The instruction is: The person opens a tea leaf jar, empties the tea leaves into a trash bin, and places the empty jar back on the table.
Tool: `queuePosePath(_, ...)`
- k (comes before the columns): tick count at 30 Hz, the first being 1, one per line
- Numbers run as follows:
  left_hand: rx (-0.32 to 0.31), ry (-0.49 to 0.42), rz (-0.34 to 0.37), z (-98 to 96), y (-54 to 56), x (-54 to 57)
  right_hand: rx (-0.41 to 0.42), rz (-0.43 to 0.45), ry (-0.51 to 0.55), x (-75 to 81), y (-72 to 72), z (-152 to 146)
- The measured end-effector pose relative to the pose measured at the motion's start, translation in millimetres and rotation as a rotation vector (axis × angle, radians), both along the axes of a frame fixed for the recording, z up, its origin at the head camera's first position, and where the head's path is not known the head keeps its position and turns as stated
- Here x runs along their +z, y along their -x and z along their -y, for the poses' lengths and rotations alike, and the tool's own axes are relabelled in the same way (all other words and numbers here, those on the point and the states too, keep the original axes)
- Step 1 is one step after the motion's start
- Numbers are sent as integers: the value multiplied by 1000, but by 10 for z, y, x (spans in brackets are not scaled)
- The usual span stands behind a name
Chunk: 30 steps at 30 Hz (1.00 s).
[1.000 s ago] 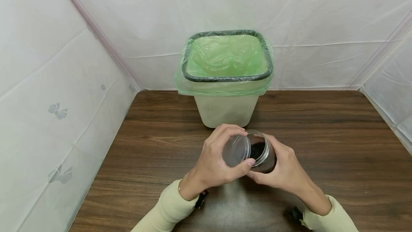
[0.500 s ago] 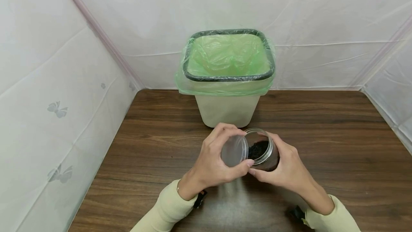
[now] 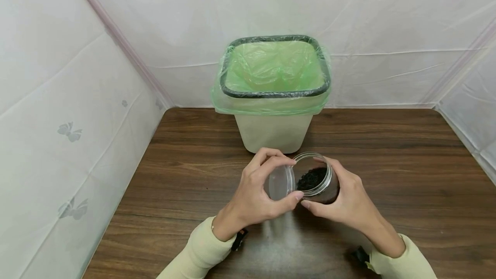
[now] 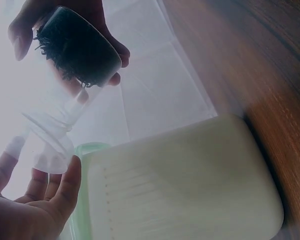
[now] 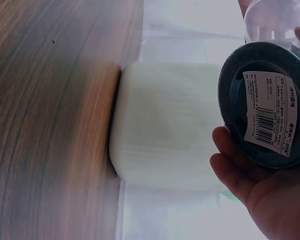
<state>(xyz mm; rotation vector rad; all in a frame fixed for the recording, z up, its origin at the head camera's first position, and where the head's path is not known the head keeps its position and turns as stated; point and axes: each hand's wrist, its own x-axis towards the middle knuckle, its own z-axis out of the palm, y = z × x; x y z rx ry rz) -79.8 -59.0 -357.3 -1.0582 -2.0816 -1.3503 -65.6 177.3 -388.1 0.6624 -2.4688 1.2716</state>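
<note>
Dark brown wood-grain makes the table (image 3: pixel 186 171), the largest thing that I watch from my distant seat. At its far side stands a cream-coloured plastic bin (image 3: pixel 273 134) with a black rim (image 3: pixel 275 95), lined with a thin green plastic bag (image 3: pixel 277 63). In front of the bin, nearer to the person, is a transparent cylindrical jar (image 3: pixel 331 190); the right hand (image 3: pixel 350 195) holds it, with fingers and thumb curled round its side. Its long axis is tilted: the open mouth looks up and toward the left hand (image 3: pixel 255 193), which is the hand nearer to this mouth (the right wrist view shows me the base, with a pale printed label (image 5: pixel 271 112)). The left hand pinches a transparent round lid (image 3: pixel 279 182) between fingers and thumb. This lid is just left of the mouth; whether they touch, I cannot tell. Inside the jar lie thin black shreds (image 3: pixel 311 179).
</note>
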Motion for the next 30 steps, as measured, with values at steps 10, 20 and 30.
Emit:
queuePosePath(10, 9, 9, 3, 31, 10, -25, -18, -38, 1, 3, -1, -21)
queuePosePath(20, 28, 43, 14, 77, 21, -73, -30, -26, -6, -1, 8, -48)
queuePosePath(30, 38, 70, 51, 122, 18, -111, -24, -44, 8, 12, 15, -48)
